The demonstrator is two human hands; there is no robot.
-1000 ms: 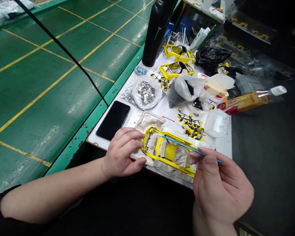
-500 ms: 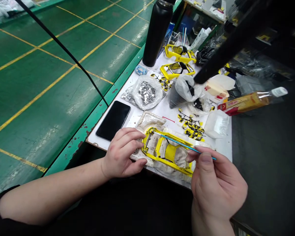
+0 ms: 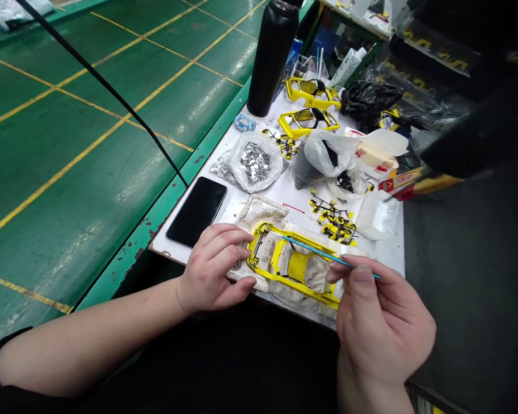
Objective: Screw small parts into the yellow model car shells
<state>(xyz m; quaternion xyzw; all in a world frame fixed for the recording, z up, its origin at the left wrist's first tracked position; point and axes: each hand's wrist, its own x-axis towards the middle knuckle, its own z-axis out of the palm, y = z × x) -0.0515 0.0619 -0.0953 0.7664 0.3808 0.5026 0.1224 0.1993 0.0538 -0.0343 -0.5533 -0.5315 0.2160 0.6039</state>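
A yellow toy car body (image 3: 300, 265) lies upside down in a pale, moulded rest (image 3: 252, 211) at the table's front edge. My left hand (image 3: 218, 267) is beside its left end, fingertips against the yellow rim, fingers spread and the thumb apart. Between thumb and fingers, my right hand (image 3: 382, 322) pinches a thin blue stick (image 3: 317, 251), possibly a fine brush. The stick slants across the car body, and its pale tip is at a small black part near the left end. My right fingers hide some of the body's right end.
Behind stand a phone (image 3: 197, 211), a bag of silvery pieces (image 3: 256, 164), a bag of black pieces (image 3: 317, 161) and a black bottle (image 3: 273, 60). Yellow-black small parts (image 3: 334, 221) lie near two yellow car bodies (image 3: 308, 122). A dark blurred bar (image 3: 475, 138) crosses the upper right.
The view has shifted slightly, and the dark bar at upper right has swung further right, now covering much of the yellow-labelled bottle. Both hands and the stick keep almost the same pose.
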